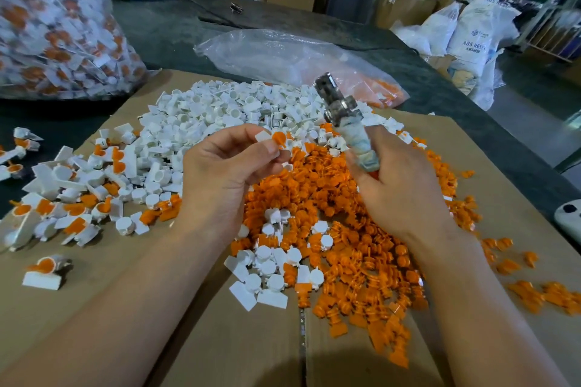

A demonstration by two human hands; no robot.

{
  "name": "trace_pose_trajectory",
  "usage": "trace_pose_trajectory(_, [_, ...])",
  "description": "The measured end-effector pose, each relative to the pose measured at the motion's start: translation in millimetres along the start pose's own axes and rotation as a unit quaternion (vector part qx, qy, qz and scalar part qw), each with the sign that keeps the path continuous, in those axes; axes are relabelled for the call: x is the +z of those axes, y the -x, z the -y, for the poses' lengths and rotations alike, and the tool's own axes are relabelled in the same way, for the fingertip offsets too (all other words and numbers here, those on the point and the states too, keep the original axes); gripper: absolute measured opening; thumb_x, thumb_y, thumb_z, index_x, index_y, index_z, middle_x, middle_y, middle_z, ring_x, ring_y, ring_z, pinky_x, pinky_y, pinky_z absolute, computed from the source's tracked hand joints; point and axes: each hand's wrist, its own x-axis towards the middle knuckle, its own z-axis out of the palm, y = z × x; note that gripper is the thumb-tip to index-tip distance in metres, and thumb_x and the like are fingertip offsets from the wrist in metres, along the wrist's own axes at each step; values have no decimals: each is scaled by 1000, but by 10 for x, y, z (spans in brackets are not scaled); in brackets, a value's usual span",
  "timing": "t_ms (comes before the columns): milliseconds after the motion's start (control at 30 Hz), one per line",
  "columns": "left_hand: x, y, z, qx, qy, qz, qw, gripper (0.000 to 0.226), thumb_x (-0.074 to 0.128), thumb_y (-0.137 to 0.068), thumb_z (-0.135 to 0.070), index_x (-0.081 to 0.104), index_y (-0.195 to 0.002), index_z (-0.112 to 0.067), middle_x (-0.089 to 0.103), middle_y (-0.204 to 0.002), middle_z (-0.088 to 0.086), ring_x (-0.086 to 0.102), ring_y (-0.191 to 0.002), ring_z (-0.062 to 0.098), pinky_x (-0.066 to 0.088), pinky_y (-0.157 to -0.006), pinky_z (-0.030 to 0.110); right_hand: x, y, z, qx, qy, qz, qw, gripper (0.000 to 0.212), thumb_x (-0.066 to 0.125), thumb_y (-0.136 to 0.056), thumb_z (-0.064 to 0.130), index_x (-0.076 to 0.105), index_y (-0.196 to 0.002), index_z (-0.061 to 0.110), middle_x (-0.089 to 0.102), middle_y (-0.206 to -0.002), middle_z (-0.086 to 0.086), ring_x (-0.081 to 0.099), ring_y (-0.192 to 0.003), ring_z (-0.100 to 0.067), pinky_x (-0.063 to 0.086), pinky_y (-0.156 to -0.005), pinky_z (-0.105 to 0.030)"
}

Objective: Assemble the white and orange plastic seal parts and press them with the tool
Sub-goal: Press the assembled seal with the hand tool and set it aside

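White-and-orange seal part (273, 139) is pinched between the thumb and fingertips of the left hand (226, 166), above the cardboard (132, 308) on the worktop (176, 28). At its 3 o'clock, the right hand (399, 188) is clenched round the tool (342, 110), whose metal head tilts toward 11 o'clock. White parts (232, 113) heap at 12 o'clock and orange parts (361, 229) at 5.

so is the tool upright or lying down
Upright, slightly tilted: the right hand grips the tool by its wrapped handle, metal head up.
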Motion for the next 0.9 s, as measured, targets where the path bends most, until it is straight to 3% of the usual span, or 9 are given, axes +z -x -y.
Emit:
trace_pose_trajectory(67, [2,11,4,11,2,-3,1000,11,69,-62,-7,68,-72,-11,68,-61,0,69,-62,17,52,-56,18,15,16,34,-9,-19,20,1000,13,50,-91,27,38,-95,27,33,-72,20,36,-62,0,24,-54,-17])
trace_pose_trajectory(167, [7,14,5,18,10,-8,1000,12,69,-62,-7,67,-73,-10,68,-61,0,69,-62,17,52,-57,18,52,35,51,-16,0,49,999,21,50,-90,26,49,-109,19,40,-84,12,35,-68,-6,21,-57,-28])
trace_pose_trajectory(367, [5,11,-1,27,22,-16,999,11,70,-62,-8,69,-71,-13,69,-64,1,69,-63,17,52,-57,19,81,49,88,-23,9,78,997,39,51,-90,28,45,-127,17,53,-113,-1,46,-96,-14,24,-68,-22])
trace_pose_trajectory(633, [12,20,-17,30,15,-24,999,13,68,-63,-7,66,-76,-9,69,-65,-2,66,-61,11,52,-56,18,92,56,114,-31,10,101,994,37,53,-89,26,46,-124,18,53,-112,1,42,-91,-8,25,-68,-22])
trace_pose_trajectory(900, [-2,28,-10,32,-9,-21,999,9,70,-63,-10,71,-70,-16,70,-67,0,68,-63,14,53,-55,19,79,65,153,-31,8,103,994,19,53,-89,26,51,-107,20,44,-86,10,37,-75,-8,24,-59,-29])
